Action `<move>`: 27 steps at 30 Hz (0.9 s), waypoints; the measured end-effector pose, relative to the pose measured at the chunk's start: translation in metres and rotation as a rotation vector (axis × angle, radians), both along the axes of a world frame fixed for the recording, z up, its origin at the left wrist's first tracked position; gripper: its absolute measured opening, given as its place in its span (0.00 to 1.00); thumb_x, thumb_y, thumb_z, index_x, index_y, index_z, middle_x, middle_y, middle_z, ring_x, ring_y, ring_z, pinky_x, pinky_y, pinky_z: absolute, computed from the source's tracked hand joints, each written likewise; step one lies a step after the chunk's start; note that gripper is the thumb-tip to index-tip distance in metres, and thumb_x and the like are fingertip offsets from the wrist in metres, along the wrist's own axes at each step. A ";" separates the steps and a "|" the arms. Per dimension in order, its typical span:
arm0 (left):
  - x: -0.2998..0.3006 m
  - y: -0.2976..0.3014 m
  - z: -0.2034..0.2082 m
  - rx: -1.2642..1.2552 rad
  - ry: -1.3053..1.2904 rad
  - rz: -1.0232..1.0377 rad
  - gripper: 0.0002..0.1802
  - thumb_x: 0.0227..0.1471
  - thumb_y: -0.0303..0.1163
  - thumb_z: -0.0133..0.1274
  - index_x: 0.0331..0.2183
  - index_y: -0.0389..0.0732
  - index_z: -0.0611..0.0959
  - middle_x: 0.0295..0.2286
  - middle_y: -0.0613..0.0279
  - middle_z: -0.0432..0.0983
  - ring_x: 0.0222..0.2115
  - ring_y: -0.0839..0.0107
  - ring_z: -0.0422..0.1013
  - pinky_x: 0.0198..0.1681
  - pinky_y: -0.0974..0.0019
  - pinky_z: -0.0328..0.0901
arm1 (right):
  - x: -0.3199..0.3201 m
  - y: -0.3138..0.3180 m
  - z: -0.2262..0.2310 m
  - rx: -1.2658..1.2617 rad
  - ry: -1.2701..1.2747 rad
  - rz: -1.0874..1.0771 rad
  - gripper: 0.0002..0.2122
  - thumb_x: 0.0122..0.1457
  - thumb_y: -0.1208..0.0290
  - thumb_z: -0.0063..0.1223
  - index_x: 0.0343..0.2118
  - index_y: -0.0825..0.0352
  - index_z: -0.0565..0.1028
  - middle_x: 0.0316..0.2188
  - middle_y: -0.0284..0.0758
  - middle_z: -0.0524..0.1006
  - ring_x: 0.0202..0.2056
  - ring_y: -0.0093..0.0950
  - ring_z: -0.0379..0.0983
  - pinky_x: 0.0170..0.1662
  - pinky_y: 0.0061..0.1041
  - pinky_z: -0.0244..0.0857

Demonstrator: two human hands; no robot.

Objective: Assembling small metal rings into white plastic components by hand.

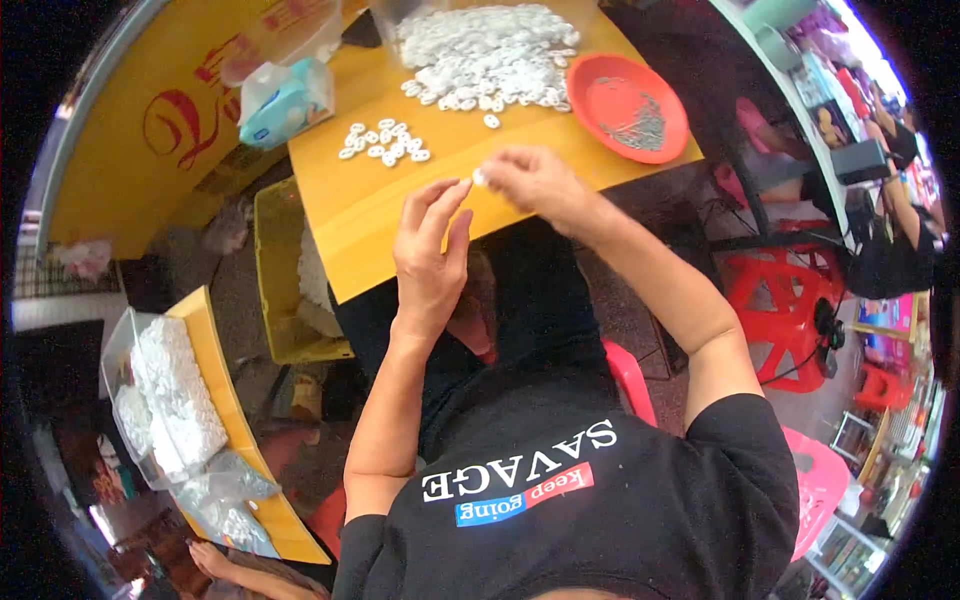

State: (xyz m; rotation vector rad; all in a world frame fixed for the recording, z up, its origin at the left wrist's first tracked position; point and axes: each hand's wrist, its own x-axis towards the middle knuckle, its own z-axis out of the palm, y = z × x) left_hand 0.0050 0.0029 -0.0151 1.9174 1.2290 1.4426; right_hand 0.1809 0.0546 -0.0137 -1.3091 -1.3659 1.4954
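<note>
Seen from above, a seated person works at a small yellow table: the right hand pinches a tiny white plastic piece between closed fingertips, while the left hand is raised just beside it, fingers loosely spread and holding nothing. The piece hangs near the table's front edge, so a slipped pinch would likely drop it to the lap or floor. A stray forearm could also scatter the small group of white pieces, the big pile or the red dish.
</note>
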 end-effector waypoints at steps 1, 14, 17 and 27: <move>0.003 -0.001 0.006 0.047 0.069 -0.038 0.17 0.49 0.17 0.54 0.43 0.39 0.80 0.37 0.51 0.74 0.36 0.58 0.73 0.39 0.64 0.68 | -0.003 -0.008 0.002 -0.095 0.039 0.030 0.09 0.62 0.64 0.50 0.30 0.63 0.75 0.20 0.22 0.68 0.18 0.11 0.58 0.19 0.14 0.51; 0.007 -0.002 -0.004 0.087 0.127 -0.244 0.10 0.48 0.16 0.56 0.36 0.35 0.79 0.31 0.54 0.76 0.31 0.60 0.74 0.33 0.65 0.70 | 0.031 -0.035 0.004 -0.374 0.223 0.192 0.10 0.61 0.62 0.53 0.31 0.64 0.76 0.20 0.25 0.70 0.17 0.13 0.60 0.20 0.13 0.54; 0.007 0.004 -0.017 -0.063 0.041 -0.216 0.08 0.50 0.17 0.55 0.35 0.35 0.79 0.29 0.54 0.76 0.28 0.64 0.74 0.32 0.67 0.69 | 0.065 -0.014 0.019 -0.102 -0.034 0.083 0.11 0.59 0.62 0.55 0.36 0.65 0.78 0.23 0.25 0.73 0.19 0.12 0.62 0.22 0.13 0.57; 0.012 0.019 -0.043 -0.429 -0.285 -0.120 0.05 0.57 0.25 0.52 0.36 0.34 0.78 0.28 0.64 0.76 0.29 0.78 0.72 0.34 0.75 0.68 | 0.198 0.098 0.009 0.555 -0.981 -0.235 0.10 0.54 0.63 0.55 0.35 0.63 0.80 0.33 0.39 0.80 0.36 0.34 0.78 0.41 0.32 0.71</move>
